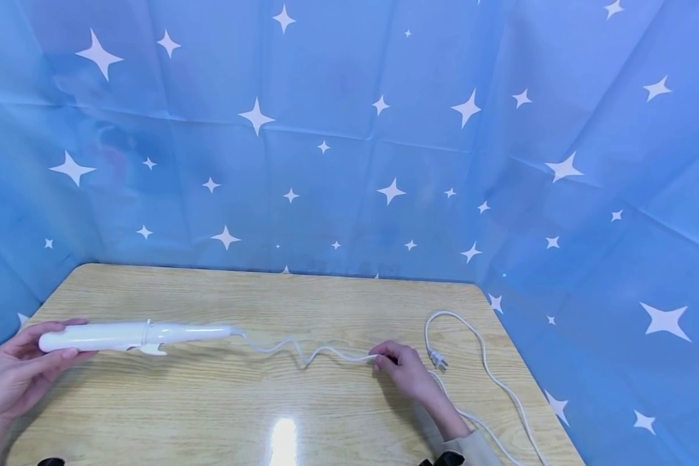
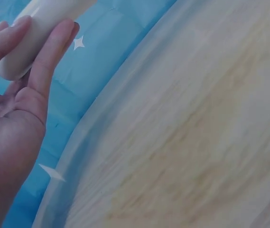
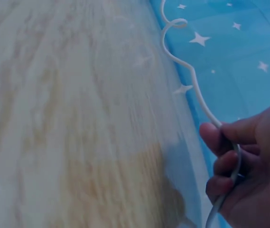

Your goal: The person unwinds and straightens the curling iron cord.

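Note:
A white curling iron (image 1: 113, 336) with a small lever near its middle lies nearly level on the left in the head view. My left hand (image 1: 20, 369) grips its rounded end between thumb and fingers, as the left wrist view also shows. From the tapered end a wavy white cord (image 1: 326, 349) runs to the right. My right hand (image 1: 404, 370) pinches this cord between thumb and forefinger. In the right wrist view the cord (image 3: 199, 90) passes through the curled fingers and hangs on below them.
Past the right hand, the cord's loop and its two-prong plug (image 1: 438, 360) lie on the wood-grain table (image 1: 210, 401). A blue curtain (image 1: 338, 149) with white stars stands behind and at both sides. Black objects (image 1: 445, 458) show at the bottom edge.

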`<state>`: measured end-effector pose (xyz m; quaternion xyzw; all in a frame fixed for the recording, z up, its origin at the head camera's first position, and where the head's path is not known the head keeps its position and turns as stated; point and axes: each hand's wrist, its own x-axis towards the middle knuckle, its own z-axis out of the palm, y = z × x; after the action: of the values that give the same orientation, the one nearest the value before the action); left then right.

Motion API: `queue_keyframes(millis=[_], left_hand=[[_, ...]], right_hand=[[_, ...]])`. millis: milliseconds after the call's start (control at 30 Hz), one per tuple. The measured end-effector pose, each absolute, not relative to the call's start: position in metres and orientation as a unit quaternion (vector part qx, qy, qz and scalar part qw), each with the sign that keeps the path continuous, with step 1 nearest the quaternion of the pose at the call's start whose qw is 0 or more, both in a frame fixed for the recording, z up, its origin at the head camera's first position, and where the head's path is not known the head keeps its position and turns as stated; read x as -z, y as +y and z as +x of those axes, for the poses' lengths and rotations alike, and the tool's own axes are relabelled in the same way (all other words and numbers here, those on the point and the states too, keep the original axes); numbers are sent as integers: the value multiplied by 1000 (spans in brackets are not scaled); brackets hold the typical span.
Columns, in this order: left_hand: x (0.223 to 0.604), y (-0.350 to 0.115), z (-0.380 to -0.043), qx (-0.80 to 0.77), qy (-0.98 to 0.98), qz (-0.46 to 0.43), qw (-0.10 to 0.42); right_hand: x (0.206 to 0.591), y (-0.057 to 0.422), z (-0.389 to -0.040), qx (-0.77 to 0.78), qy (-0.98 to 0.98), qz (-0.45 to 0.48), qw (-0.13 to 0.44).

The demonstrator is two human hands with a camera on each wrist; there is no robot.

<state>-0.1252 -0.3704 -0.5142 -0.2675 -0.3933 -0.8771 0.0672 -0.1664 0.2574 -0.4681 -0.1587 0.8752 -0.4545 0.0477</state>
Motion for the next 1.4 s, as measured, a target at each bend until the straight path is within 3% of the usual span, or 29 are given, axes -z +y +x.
queue_keyframes(millis=[200,667,900,1200,1400], left_hand=[[522,-378,-124,894,-333,-296,39],[542,-399,-122,914,-290,-283,32],[543,-413,-115,909,-398,-125,10],[539,-420,-117,761,-641,56,85],[538,-420,-115,582,-793,155,95]], right_hand=[[469,255,-159,448,876,-166,66],[471,254,-153,457,865,-191,79],[472,250,-155,463,866,-178,67],[472,244,-158,453,874,-165,51],[473,241,-160,430,887,-164,38]])
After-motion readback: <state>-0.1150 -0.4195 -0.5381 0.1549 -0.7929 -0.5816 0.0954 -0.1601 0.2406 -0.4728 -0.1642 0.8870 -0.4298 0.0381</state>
